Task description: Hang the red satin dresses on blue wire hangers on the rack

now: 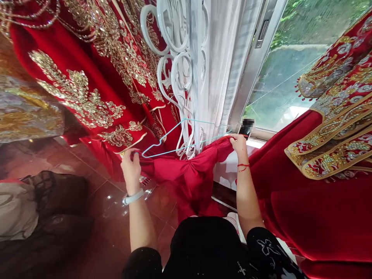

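Observation:
A plain red garment (186,170) hangs stretched between my two hands above the floor. My left hand (130,164) is closed on its left end, beside the hook of a light blue wire hanger (180,135). My right hand (240,143) pinches the garment's right end together with the hanger's other end. The hanger runs along the garment's top edge. A white band sits on my left wrist, a red string on my right.
Red gowns with gold embroidery (87,77) hang at the left, and another (334,128) at the right. A white scrolled metal stand (177,69) and a white curtain (221,66) stand behind the garment, next to a window (285,77). Dark bags (52,209) lie on the reddish tiled floor.

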The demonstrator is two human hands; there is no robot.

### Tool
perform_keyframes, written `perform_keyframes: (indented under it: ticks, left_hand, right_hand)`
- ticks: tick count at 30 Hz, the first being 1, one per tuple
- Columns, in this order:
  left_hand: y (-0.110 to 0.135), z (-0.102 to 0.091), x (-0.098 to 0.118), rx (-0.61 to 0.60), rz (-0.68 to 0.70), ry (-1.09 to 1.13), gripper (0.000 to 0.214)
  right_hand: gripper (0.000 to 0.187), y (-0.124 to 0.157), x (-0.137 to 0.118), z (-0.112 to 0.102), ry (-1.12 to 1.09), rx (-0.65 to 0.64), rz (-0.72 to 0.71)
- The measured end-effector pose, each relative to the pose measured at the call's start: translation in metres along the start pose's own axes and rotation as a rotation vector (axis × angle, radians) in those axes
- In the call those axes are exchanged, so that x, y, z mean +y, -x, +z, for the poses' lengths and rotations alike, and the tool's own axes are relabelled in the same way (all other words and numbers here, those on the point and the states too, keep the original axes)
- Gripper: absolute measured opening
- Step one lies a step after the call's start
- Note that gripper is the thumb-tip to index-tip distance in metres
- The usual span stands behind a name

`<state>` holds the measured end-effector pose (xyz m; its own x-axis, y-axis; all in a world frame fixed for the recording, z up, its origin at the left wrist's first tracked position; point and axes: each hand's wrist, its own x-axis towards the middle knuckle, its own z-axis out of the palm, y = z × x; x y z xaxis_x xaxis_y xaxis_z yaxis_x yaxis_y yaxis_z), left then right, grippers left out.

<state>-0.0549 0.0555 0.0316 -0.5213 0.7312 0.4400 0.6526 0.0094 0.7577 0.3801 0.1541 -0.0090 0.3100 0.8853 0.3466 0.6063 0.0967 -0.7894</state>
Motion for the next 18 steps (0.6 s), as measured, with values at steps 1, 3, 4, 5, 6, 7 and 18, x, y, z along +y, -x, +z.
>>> perform_keyframes:
  ticks: [1, 3, 4, 5, 6, 7, 18]
  left_hand:
    - [0.005, 0.004, -0.007, -0.022, 0.0, -0.008, 0.02]
    - [0.018, 0.014, -0.022, -0.092, -0.01, -0.024, 0.018]
    - [0.024, 0.019, -0.029, -0.129, -0.013, -0.034, 0.017]
    - [0.03, 0.024, -0.035, -0.154, -0.024, -0.049, 0.016]
    - [0.036, 0.028, -0.039, -0.168, -0.037, -0.068, 0.016]
    - [0.04, 0.032, -0.042, -0.17, -0.052, -0.092, 0.016]
    - [0.067, 0.052, -0.06, -0.079, -0.497, 0.312, 0.022]
  right_hand:
    - [0.036, 0.008, 0.005, 0.003, 0.012, -0.015, 0.014]
    - [0.032, 0.026, 0.015, 0.008, 0.022, -0.033, 0.034]
    - [0.031, 0.034, 0.02, 0.011, 0.023, -0.038, 0.041]
    - [0.031, 0.043, 0.024, 0.014, 0.025, -0.039, 0.049]
    - [0.031, 0.051, 0.028, 0.016, 0.029, -0.041, 0.058]
    - [0.031, 0.058, 0.031, 0.018, 0.032, -0.042, 0.067]
    - [0.031, 0.094, 0.053, 0.017, 0.162, 0.031, 0.289]
